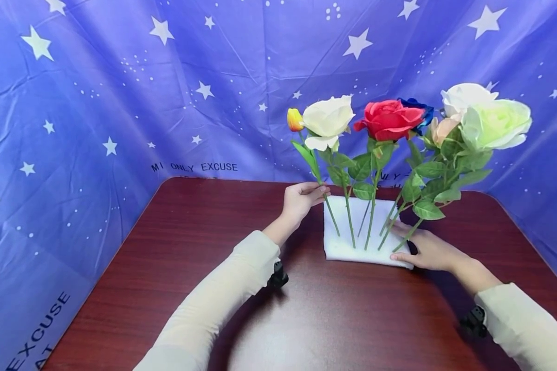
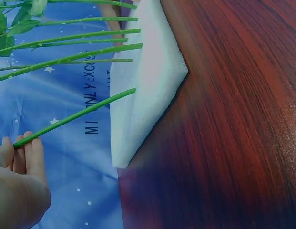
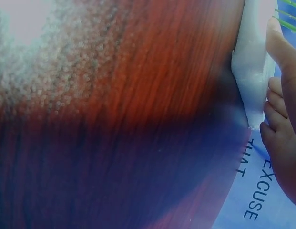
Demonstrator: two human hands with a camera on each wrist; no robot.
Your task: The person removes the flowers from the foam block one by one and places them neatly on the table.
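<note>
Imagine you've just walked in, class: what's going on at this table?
A person's left hand pinches the stem of a yellow-and-orange tulip, the leftmost flower, its lower end at a white foam block. The right hand touches the block's right side. Also standing in the block are a creamy white rose, a red rose, a blue rose and, clustered at the right, pale green, white and peach flowers.

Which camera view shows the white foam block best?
The head view: most of the white foam block shows, with stems in it. The left wrist view cuts off one end; the right wrist view shows only part, beside the right hand.
</note>
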